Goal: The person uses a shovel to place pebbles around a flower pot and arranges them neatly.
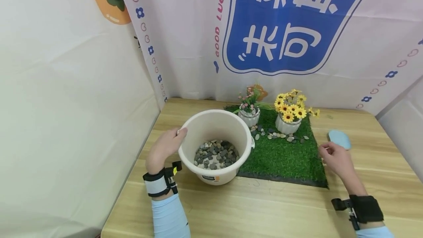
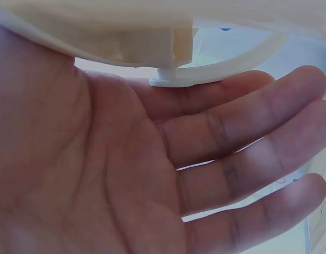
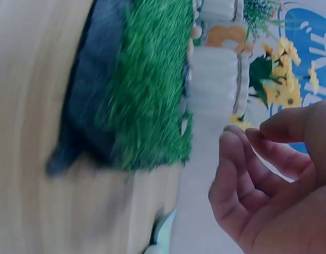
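My left hand holds the rim of a white bucket at its left side. In the left wrist view the fingers extend below the rim beside the white handle. Grey and dark pebbles cover much of the bucket's bottom. My right hand hovers by the right edge of the green grass mat. Its fingers are loosely curled, tips close to the thumb, and nothing shows between them in the right wrist view.
A white pot of yellow flowers and a pot of pink flowers stand on the mat. A row of pebbles runs by them. A light blue object lies right of the mat on the wooden table. Curtains hang behind.
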`<action>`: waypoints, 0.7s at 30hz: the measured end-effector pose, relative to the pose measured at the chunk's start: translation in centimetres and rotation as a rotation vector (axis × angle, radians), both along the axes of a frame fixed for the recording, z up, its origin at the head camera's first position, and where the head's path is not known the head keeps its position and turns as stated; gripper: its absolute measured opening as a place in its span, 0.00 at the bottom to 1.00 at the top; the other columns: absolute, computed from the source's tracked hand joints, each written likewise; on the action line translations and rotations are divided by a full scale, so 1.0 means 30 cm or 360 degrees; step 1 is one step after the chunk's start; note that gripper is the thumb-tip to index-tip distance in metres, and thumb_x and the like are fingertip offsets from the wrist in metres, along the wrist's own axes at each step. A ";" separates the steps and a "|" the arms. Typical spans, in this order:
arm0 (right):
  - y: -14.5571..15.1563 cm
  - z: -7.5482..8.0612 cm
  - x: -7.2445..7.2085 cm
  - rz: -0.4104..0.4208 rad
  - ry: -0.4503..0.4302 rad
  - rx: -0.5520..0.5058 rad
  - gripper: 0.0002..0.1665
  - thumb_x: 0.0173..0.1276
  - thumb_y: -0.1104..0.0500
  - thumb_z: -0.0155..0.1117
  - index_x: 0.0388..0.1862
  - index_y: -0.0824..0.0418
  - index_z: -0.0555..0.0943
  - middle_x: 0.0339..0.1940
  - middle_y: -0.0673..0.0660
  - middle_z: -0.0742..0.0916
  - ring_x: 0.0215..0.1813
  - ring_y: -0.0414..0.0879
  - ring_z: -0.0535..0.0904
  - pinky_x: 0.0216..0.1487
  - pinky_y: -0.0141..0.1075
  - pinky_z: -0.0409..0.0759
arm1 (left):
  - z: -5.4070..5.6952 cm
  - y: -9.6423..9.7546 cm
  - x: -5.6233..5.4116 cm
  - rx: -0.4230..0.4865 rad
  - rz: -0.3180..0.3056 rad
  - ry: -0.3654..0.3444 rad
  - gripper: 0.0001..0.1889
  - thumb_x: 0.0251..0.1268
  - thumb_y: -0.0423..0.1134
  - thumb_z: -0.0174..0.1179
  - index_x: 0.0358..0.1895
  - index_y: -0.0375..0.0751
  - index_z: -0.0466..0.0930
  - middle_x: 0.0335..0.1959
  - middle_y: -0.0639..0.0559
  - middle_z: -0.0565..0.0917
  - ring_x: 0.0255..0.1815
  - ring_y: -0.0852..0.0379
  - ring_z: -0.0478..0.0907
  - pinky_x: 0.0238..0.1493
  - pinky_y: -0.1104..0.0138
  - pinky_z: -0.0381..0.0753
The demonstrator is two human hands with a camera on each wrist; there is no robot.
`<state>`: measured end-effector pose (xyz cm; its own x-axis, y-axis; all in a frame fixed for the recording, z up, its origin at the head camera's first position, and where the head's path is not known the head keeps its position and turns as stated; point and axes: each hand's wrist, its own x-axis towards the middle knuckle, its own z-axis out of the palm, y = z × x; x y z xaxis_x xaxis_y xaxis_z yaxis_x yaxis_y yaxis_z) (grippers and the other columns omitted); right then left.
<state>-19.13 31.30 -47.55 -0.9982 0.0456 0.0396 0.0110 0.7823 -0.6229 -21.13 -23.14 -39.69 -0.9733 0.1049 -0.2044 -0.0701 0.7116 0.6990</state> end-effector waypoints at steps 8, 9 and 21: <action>-0.093 0.026 -0.019 0.0146 -0.0034 -0.0102 0.28 0.80 0.45 0.43 0.52 0.69 0.78 0.33 0.65 0.84 0.26 0.48 0.81 0.24 0.34 0.77 | 0.000 -0.005 0.004 0.0031 0.0001 0.0009 0.33 0.76 0.65 0.34 0.57 0.43 0.77 0.43 0.47 0.87 0.46 0.53 0.84 0.57 0.51 0.76; -0.107 0.032 -0.022 0.0160 -0.0037 -0.0111 0.28 0.80 0.45 0.43 0.50 0.68 0.78 0.33 0.65 0.84 0.25 0.49 0.81 0.24 0.34 0.77 | 0.000 -0.005 0.005 0.0032 -0.0002 0.0010 0.33 0.76 0.65 0.34 0.57 0.43 0.77 0.44 0.47 0.87 0.47 0.53 0.84 0.57 0.51 0.76; -0.230 0.022 -0.075 0.0339 0.0080 -0.0335 0.21 0.77 0.41 0.50 0.52 0.53 0.79 0.33 0.58 0.84 0.27 0.51 0.78 0.23 0.48 0.72 | 0.007 -0.006 0.016 0.0019 0.0006 0.0016 0.35 0.74 0.67 0.33 0.56 0.44 0.79 0.43 0.48 0.87 0.49 0.53 0.83 0.58 0.50 0.75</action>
